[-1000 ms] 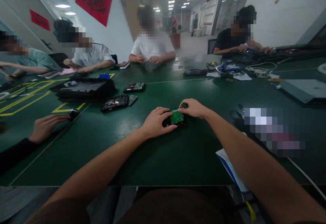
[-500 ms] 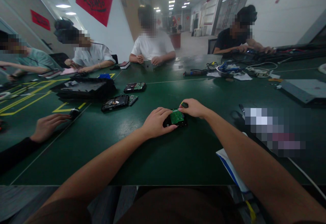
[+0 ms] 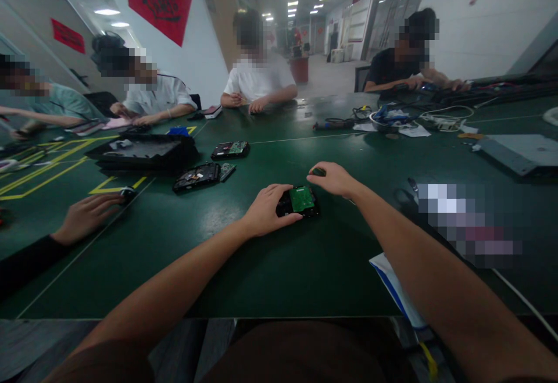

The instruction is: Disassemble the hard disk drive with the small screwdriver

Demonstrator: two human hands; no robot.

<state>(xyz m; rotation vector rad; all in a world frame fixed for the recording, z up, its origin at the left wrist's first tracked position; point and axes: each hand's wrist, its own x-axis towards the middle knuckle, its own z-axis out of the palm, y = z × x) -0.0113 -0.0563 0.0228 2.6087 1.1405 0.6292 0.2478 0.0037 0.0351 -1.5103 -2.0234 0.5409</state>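
Note:
A black hard drive [image 3: 313, 211] with a green circuit board [image 3: 301, 198] facing up lies flat on the table in front of me. My left hand [image 3: 267, 211] grips its left side, thumb along the near edge and fingers at the far edge. Just beyond the drive's far right corner, my right hand [image 3: 332, 179] is raised and apart from it, thumb and forefinger close together and the other fingers curled. Something dark shows within that hand, and a thin pale tip pokes out below the palm; I cannot make out what it is.
Another opened drive [image 3: 197, 177] and a drive with its board showing [image 3: 230, 149] lie beyond my left hand, near a black tray [image 3: 142, 151]. A co-worker's hand [image 3: 89, 215] rests at left. Cables [image 3: 394, 118] and a grey metal case [image 3: 518, 153] are on the right.
My right hand has come up off the circuit board's far right corner and turned slightly. My left hand stays on the hard drive. The person opposite has moved their hands.

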